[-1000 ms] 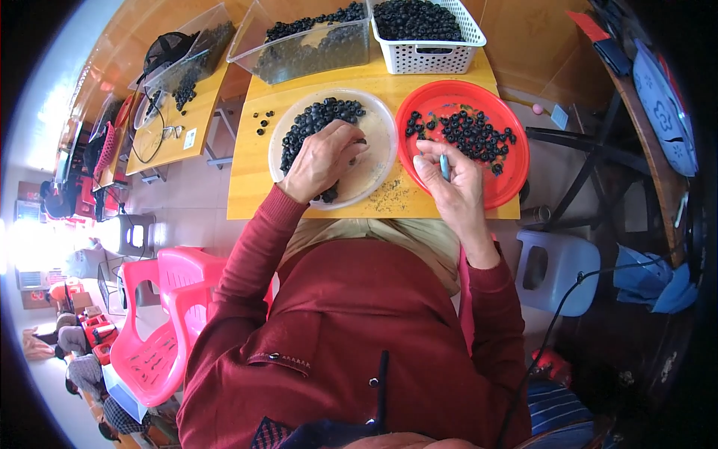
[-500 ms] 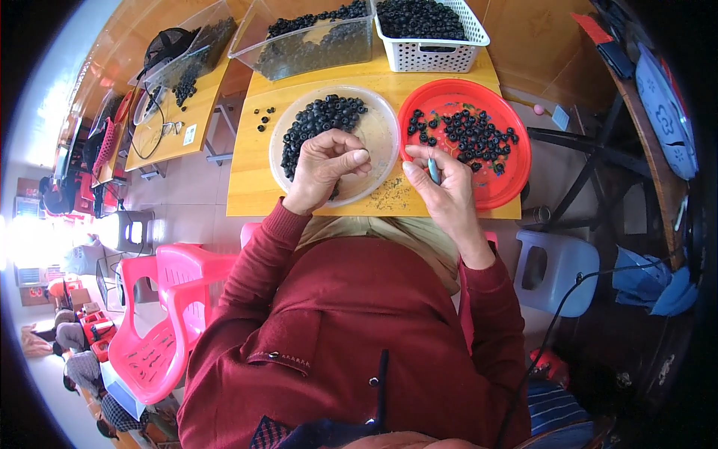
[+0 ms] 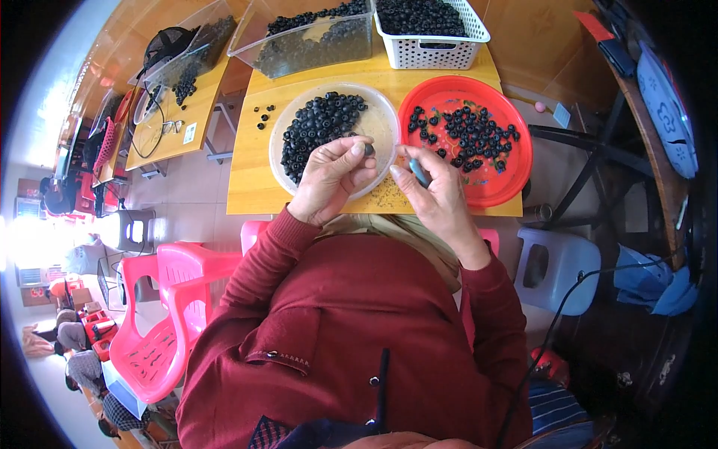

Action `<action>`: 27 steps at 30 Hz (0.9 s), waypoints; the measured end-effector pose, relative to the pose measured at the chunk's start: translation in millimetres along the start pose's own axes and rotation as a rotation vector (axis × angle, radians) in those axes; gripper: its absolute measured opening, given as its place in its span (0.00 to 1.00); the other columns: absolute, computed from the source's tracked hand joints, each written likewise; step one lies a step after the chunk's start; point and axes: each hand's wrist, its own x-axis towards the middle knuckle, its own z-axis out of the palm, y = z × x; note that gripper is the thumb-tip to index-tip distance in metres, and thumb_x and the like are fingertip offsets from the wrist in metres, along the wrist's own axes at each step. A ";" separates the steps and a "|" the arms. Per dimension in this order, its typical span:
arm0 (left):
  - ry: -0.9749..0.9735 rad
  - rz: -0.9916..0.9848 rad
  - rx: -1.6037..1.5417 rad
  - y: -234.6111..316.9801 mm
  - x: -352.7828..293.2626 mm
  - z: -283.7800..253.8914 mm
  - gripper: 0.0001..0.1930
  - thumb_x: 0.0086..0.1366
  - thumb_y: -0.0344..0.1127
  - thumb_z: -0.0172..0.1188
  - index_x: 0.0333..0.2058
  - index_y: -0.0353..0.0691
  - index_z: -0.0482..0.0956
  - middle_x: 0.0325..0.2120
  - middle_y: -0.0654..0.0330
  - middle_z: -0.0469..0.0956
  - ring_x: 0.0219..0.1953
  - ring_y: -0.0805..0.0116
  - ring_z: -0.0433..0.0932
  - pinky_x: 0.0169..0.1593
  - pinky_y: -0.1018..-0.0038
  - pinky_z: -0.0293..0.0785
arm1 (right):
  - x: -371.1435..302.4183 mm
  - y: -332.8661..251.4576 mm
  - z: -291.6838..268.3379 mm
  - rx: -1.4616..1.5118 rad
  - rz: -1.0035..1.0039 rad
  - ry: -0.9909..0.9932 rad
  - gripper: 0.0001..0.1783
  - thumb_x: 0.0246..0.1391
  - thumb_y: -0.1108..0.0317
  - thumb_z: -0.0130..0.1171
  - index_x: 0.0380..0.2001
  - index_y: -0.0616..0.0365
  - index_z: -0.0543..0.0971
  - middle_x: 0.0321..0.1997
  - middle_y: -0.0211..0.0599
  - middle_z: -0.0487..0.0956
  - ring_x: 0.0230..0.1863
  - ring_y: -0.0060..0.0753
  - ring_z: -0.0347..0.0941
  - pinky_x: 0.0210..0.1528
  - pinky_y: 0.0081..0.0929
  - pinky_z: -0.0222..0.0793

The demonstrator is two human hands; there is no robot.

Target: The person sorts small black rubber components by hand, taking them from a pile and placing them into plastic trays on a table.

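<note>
My left hand (image 3: 329, 176) pinches one dark round bead (image 3: 369, 150) between thumb and fingertips, over the near side of a pale round tray (image 3: 385, 123). Many black beads (image 3: 318, 123) lie heaped in that tray. Held in my right hand (image 3: 441, 191) is a small tool with a teal handle (image 3: 419, 172); its tip is too small to make out. The two hands face each other, slightly apart. Beside my right hand sits a red round tray (image 3: 516, 168) with more black beads (image 3: 471, 135) spread over its patterned bottom.
Across the wooden table (image 3: 254, 165) stand a clear bin (image 3: 299, 56) and a white perforated basket (image 3: 437, 56), both with black beads. Several loose beads (image 3: 262, 117) lie left of the pale tray. Pink chairs (image 3: 168, 299) stand left, a bluish stool (image 3: 557, 273) right.
My left hand has shifted right and slightly down, and a bead now shows at its fingertips. My right hand has moved a little left, its tool tilting more toward the left hand.
</note>
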 end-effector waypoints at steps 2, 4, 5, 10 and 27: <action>-0.048 -0.004 -0.032 -1.1 -0.6 -0.1 0.10 0.74 0.32 0.59 0.49 0.35 0.81 0.38 0.59 0.83 0.39 0.71 0.85 0.48 0.74 0.86 | -0.4 -3.4 1.4 -0.016 -0.058 -0.003 0.18 0.64 0.62 0.63 0.49 0.67 0.80 0.39 0.51 0.82 0.37 0.45 0.81 0.41 0.36 0.75; -0.058 -0.007 -0.047 -3.0 -1.5 -0.3 0.10 0.74 0.33 0.59 0.50 0.35 0.81 0.38 0.59 0.83 0.39 0.70 0.85 0.48 0.73 0.86 | -1.2 -7.3 2.7 -0.032 -0.117 -0.008 0.18 0.65 0.62 0.62 0.49 0.67 0.80 0.41 0.53 0.81 0.39 0.49 0.81 0.42 0.38 0.75; -0.070 -0.011 -0.061 -3.4 -1.8 -0.2 0.10 0.75 0.33 0.59 0.50 0.35 0.80 0.38 0.59 0.83 0.39 0.70 0.85 0.48 0.73 0.86 | -1.5 -9.5 3.2 -0.044 -0.125 -0.007 0.18 0.66 0.62 0.62 0.49 0.67 0.80 0.41 0.52 0.81 0.40 0.50 0.82 0.41 0.39 0.75; -0.095 -0.011 -0.107 -6.4 -5.1 0.6 0.10 0.75 0.32 0.59 0.49 0.35 0.81 0.39 0.57 0.84 0.41 0.70 0.85 0.49 0.71 0.85 | -2.7 -8.1 10.0 -0.086 -0.194 0.015 0.17 0.67 0.62 0.60 0.49 0.67 0.80 0.40 0.51 0.81 0.39 0.52 0.81 0.40 0.41 0.75; -0.142 0.006 -0.076 -13.1 -9.1 2.8 0.08 0.74 0.31 0.59 0.46 0.34 0.80 0.40 0.58 0.83 0.40 0.71 0.84 0.48 0.70 0.85 | -4.5 -9.4 9.6 -0.086 -0.211 -0.055 0.15 0.66 0.66 0.60 0.51 0.64 0.81 0.40 0.50 0.81 0.40 0.53 0.81 0.41 0.40 0.76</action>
